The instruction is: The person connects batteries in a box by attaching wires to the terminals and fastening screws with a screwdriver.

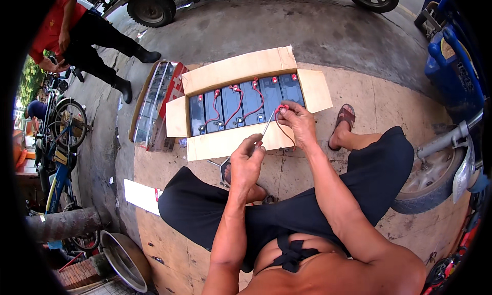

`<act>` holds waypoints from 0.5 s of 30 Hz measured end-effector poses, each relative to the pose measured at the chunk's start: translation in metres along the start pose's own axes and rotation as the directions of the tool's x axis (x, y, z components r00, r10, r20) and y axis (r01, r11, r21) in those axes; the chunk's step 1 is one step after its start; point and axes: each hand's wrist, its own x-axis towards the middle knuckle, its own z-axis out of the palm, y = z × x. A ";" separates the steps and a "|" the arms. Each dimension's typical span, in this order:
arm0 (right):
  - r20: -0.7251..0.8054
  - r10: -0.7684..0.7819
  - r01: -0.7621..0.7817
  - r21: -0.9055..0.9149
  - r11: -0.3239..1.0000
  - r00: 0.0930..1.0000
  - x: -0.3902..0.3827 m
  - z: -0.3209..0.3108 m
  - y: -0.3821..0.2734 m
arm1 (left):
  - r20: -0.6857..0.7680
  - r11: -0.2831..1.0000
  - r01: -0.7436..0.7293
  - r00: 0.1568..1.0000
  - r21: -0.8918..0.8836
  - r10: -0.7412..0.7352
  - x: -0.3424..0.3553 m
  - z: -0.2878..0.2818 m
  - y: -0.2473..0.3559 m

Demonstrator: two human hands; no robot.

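Observation:
My left hand [247, 159] is closed round a screwdriver, its handle mostly hidden in the fingers. The thin metal shaft [268, 123] points up and away toward the fingers of my right hand [300, 123]. Those fingers pinch a short red wire [281, 109] by its end, and its darker length hangs below in a loop. The screwdriver tip is close to this wire end; whether they touch is too small to tell. Just beyond both hands, an open cardboard box [238, 147] contains several dark batteries [250, 103] in a row. Red wires [237, 106] join some of their terminals.
A second box [159, 105] of batteries stands left of the first. A white card [141, 195] lies on the floor. Another person [87, 44] in a red top stands at far left, near parked bicycles [66, 126]. A wheel [430, 179] and a blue vehicle [456, 74] are right.

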 end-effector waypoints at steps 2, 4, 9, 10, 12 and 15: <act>0.024 0.003 -0.002 -0.015 1.000 1.000 -0.001 0.000 -0.001 | -0.039 0.998 -0.046 0.998 -0.036 0.044 0.001 0.005 0.002; 0.027 0.003 -0.003 -0.005 1.000 1.000 0.000 0.002 0.000 | -0.019 0.999 -0.031 0.999 -0.014 0.030 0.003 0.003 0.003; 0.042 -0.010 0.010 0.016 1.000 0.999 -0.003 0.007 -0.004 | -0.004 1.000 0.010 1.000 0.006 -0.010 0.006 0.001 -0.004; 0.030 -0.010 0.010 0.001 1.000 0.999 -0.004 0.007 -0.005 | 0.005 1.000 0.004 1.000 0.010 -0.005 0.006 0.001 -0.005; 0.028 -0.012 0.012 -0.004 1.000 1.000 -0.005 0.009 -0.004 | 0.011 1.000 -0.002 1.000 0.013 0.002 0.006 0.000 -0.006; 0.028 -0.014 0.014 -0.010 1.000 1.000 -0.007 0.010 -0.002 | 0.004 1.000 0.005 1.000 0.020 -0.005 0.004 -0.002 -0.007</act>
